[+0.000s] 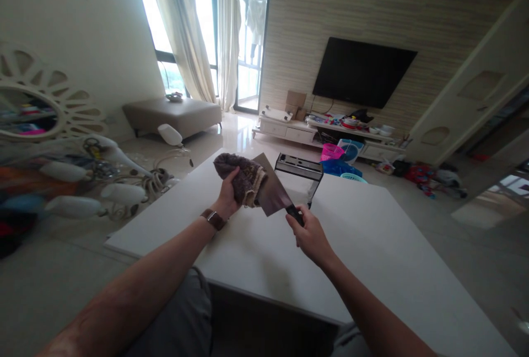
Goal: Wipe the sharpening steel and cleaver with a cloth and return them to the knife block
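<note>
My left hand (227, 194) grips a dark brown fuzzy cloth (242, 175) and presses it against the flat side of a cleaver blade (271, 190). My right hand (309, 234) is closed round the cleaver's black handle (295, 214), holding the wide blade up and tilted above the white table (363, 236). A brown watch sits on my left wrist. A metal knife rack (300, 167) stands on the table just behind the blade, apart from both hands.
To the left lie a fallen chandelier with white shades (103, 180) and a grey ottoman (173, 114). Behind the table are a pink basket (332, 151), blue tubs, a cluttered white TV cabinet (297, 131) and a wall TV (361, 72).
</note>
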Available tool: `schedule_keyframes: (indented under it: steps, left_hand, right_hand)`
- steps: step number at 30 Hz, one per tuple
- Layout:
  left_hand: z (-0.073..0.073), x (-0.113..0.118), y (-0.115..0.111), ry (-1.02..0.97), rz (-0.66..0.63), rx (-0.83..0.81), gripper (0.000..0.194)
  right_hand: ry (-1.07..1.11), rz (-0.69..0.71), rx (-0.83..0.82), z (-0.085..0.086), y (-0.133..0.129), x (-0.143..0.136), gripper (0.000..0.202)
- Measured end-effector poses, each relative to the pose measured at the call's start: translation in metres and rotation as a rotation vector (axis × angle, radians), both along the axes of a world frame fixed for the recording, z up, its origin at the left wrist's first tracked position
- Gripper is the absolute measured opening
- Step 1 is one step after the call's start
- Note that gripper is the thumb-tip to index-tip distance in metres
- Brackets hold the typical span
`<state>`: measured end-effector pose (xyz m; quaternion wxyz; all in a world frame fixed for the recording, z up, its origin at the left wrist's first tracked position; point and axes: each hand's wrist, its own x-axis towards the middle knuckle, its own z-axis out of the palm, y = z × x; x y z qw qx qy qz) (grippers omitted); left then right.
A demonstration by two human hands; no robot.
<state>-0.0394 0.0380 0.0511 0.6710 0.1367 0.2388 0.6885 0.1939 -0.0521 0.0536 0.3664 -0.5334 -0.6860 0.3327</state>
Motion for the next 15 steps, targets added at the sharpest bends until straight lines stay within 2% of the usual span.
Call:
schedule_keyframes:
  steps: [4, 6, 8, 10, 12, 15]
  left_hand:
    - [0.0, 0.021, -0.02, 0.027, -0.205, 0.033, 0.031]
    - [-0.004, 0.036, -0.03, 0.055, -0.342, 0.034, 0.032]
    - [-0.009, 0.051, -0.038, 0.094, -0.427, 0.002, 0.032]
    - [-0.014, 0.062, -0.041, 0.125, -0.406, -0.016, 0.03]
    - [-0.017, 0.066, -0.04, 0.149, -0.333, -0.015, 0.031]
    - [-0.016, 0.061, -0.033, 0.193, -0.224, -0.007, 0.035]
  right_hand:
    - [0.12, -0.039, -0.003, -0.006, 0.005, 0.001, 0.027]
    - [0.149, -0.037, -0.015, -0.007, 0.007, 0.002, 0.028]
    - [0.163, -0.038, -0.02, -0.008, 0.008, 0.002, 0.027]
    - [0.16, -0.044, -0.02, -0.008, 0.009, 0.002, 0.025]
    - [0.142, -0.038, -0.023, -0.007, 0.009, 0.002, 0.024]
    - [0.103, -0.005, -0.032, -0.006, 0.009, 0.0, 0.023]
